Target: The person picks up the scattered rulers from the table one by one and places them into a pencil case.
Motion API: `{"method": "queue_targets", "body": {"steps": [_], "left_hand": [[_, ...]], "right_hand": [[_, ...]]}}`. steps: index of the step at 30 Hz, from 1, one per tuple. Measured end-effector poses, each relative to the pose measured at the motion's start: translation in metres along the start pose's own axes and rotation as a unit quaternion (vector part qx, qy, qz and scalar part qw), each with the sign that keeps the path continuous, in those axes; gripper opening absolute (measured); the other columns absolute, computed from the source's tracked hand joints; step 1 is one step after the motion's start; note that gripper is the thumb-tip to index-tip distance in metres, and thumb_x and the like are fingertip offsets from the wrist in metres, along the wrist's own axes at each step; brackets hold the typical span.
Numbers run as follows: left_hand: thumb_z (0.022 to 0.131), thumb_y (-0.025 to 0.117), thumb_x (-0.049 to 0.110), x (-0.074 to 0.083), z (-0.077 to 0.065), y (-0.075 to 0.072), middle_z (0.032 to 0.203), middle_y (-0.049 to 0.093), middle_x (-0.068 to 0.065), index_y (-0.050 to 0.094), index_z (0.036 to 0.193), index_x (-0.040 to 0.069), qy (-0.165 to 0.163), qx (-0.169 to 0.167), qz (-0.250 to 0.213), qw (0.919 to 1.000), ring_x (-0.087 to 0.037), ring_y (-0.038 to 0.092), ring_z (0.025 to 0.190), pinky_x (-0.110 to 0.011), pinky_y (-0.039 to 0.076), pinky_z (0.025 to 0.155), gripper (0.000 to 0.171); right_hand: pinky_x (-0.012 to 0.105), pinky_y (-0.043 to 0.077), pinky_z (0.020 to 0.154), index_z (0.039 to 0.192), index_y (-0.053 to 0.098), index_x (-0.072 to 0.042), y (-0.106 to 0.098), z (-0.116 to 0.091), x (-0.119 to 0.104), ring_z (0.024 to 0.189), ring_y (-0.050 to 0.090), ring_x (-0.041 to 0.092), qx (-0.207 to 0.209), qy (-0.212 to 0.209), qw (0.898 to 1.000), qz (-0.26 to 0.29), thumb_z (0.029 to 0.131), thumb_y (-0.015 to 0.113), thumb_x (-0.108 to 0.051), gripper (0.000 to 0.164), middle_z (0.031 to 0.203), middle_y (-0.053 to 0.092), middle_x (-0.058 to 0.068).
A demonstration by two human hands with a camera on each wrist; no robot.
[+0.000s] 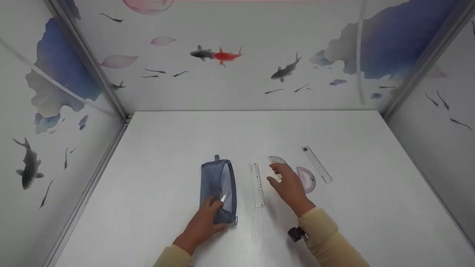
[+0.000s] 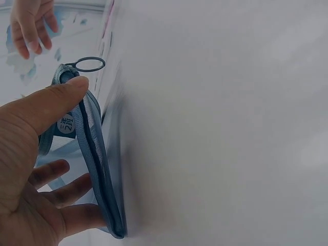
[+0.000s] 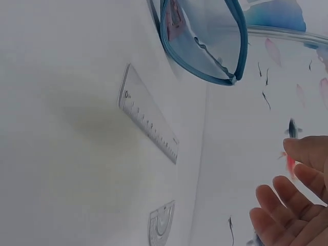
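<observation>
White tabletop point(image 1: 148, 167), beneath left hand point(image 1: 200, 224) and right hand point(image 1: 291, 188), faint sheen between them. Back wall point(image 1: 237, 91), beyond both hands: white, printed with red fish point(image 1: 227, 56), dark fish point(image 1: 285, 70), pink petals point(image 1: 118, 61); blue-violet wash point(image 1: 397, 40) far side of right hand, rightward. Left wall point(image 1: 55, 148), left of left hand: similar print. Right wall point(image 1: 426, 133), right of right hand: white, small dark strokes point(image 1: 460, 123). Grey corner posts point(image 1: 88, 59), two, beyond hands. Light subdued.

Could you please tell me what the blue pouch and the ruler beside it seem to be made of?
The blue pouch: probably thin synthetic fabric, matte, perhaps mesh; its sides look sheer and bend softly. Exact fibre unclear.

The ruler: probably smooth, clear plastic; the white table shows through between its printed marks.
</observation>
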State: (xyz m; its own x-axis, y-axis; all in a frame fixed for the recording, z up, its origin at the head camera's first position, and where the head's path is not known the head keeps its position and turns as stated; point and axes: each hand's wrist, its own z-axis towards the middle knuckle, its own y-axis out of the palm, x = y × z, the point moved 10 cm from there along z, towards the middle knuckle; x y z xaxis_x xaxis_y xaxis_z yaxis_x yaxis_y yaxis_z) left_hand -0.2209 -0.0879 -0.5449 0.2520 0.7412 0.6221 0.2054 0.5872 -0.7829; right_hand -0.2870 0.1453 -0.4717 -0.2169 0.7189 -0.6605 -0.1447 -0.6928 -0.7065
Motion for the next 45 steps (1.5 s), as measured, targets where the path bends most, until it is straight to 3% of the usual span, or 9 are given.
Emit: {"method": "queue_targets", "body": {"steps": [7, 13, 25, 35, 45], "left_hand": [[0.075, 0.083, 0.020, 0.001, 0.000, 0.000, 0.140, 0.038, -0.031, 0.054, 0.120, 0.009, 0.003, 0.000, -0.005, 1.0000, -0.048, 0.048, 0.123, -0.054, 0.047, 0.095, 0.055], [0.075, 0.083, 0.020, 0.001, 0.000, 0.000, 0.140, 0.038, -0.031, 0.054, 0.120, 0.010, -0.003, -0.003, -0.008, 1.0000, -0.048, 0.049, 0.122, -0.054, 0.048, 0.094, 0.054], [0.075, 0.083, 0.021, 0.003, 0.000, 0.000, 0.139, 0.039, -0.029, 0.052, 0.120, 0.012, 0.012, 0.003, -0.012, 0.9999, -0.049, 0.047, 0.123, -0.054, 0.047, 0.096, 0.055], [0.075, 0.083, 0.022, 0.001, 0.001, 0.001, 0.138, 0.039, -0.030, 0.053, 0.119, 0.012, 0.019, 0.006, -0.010, 0.9998, -0.048, 0.049, 0.122, -0.054, 0.047, 0.096, 0.054], [0.075, 0.083, 0.021, 0.001, 0.001, 0.002, 0.138, 0.039, -0.030, 0.053, 0.118, 0.011, 0.020, 0.007, -0.011, 0.9997, -0.048, 0.049, 0.121, -0.054, 0.047, 0.096, 0.053]], "right_hand": [[0.044, 0.044, 0.102, 0.128, 0.058, -0.007, -0.001, -0.003, 0.016, 0.120, 0.055, 0.029, -0.025, 0.020, 0.999, -0.041, 0.086, 0.073, -0.014, 0.045, 0.126, 0.060, 0.011], [0.048, 0.036, 0.109, 0.134, 0.053, -0.009, 0.001, -0.005, 0.025, 0.130, 0.046, 0.033, -0.049, 0.012, 0.996, -0.075, 0.089, 0.071, -0.019, 0.050, 0.137, 0.053, 0.013], [0.053, 0.036, 0.107, 0.137, 0.052, -0.010, -0.011, -0.008, 0.027, 0.129, 0.045, 0.036, -0.040, -0.046, 0.982, -0.176, 0.086, 0.074, -0.030, 0.060, 0.139, 0.050, 0.016], [0.052, 0.036, 0.108, 0.138, 0.051, -0.009, -0.017, -0.004, 0.035, 0.131, 0.044, 0.037, -0.058, -0.046, 0.978, -0.197, 0.085, 0.074, -0.030, 0.062, 0.143, 0.046, 0.017], [0.054, 0.039, 0.105, 0.136, 0.052, -0.005, -0.024, -0.002, 0.053, 0.128, 0.046, 0.038, -0.044, -0.062, 0.975, -0.210, 0.085, 0.075, -0.027, 0.060, 0.139, 0.049, 0.020]]}}
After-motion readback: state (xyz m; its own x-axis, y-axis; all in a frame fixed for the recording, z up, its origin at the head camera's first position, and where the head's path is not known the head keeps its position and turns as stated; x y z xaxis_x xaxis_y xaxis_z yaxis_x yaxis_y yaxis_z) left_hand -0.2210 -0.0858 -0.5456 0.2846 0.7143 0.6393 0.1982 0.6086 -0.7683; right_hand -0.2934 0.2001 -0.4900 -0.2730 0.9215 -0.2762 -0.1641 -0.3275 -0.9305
